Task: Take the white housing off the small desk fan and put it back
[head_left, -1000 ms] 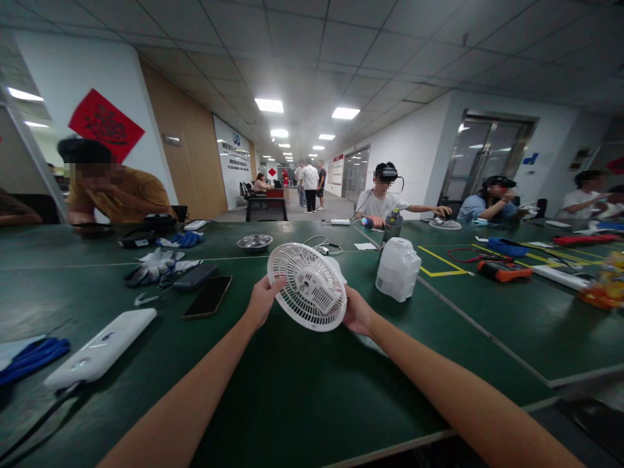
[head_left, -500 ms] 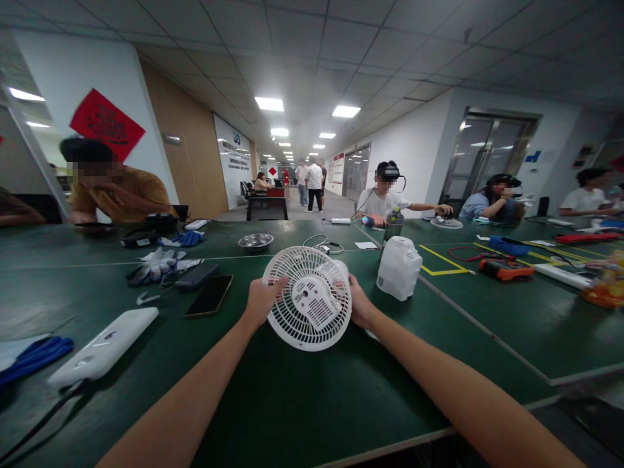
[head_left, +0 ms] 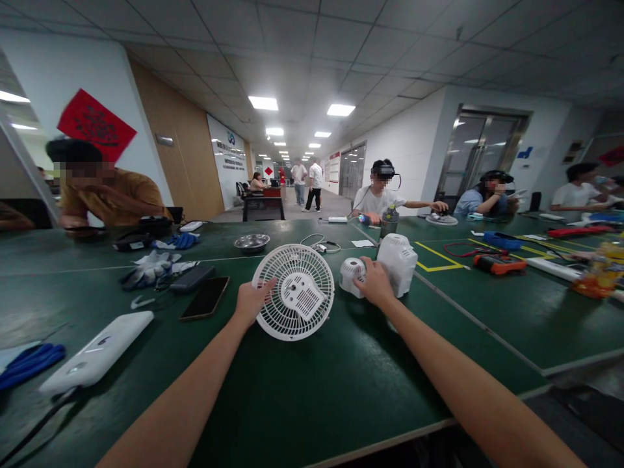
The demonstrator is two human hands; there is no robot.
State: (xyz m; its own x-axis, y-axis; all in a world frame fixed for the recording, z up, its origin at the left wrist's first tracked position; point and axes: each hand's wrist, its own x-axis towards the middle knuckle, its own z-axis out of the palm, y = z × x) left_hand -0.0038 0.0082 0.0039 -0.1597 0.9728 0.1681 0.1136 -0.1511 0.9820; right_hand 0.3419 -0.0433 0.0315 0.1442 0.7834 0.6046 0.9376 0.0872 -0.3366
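My left hand [head_left: 250, 301] grips the left rim of a round white fan grille [head_left: 294, 292], holding it tilted up above the green table [head_left: 312, 390]. My right hand [head_left: 374, 281] is closed on a small white round fan motor part [head_left: 350, 273] that rests on the table. Just behind that part stands a taller white fan housing [head_left: 400, 256]. The grille's slotted centre plate faces me.
A black phone [head_left: 205, 298], a dark power bank [head_left: 190, 278], gloves [head_left: 152, 265] and a white case [head_left: 97, 351] lie to the left. A steel bowl [head_left: 251, 242] and a cable sit behind. Seated people work at the far side; tools lie on the right-hand table.
My right hand let go of the grille's right rim and moved right to the small white motor part. My left hand alone now holds the grille, shifted slightly left.
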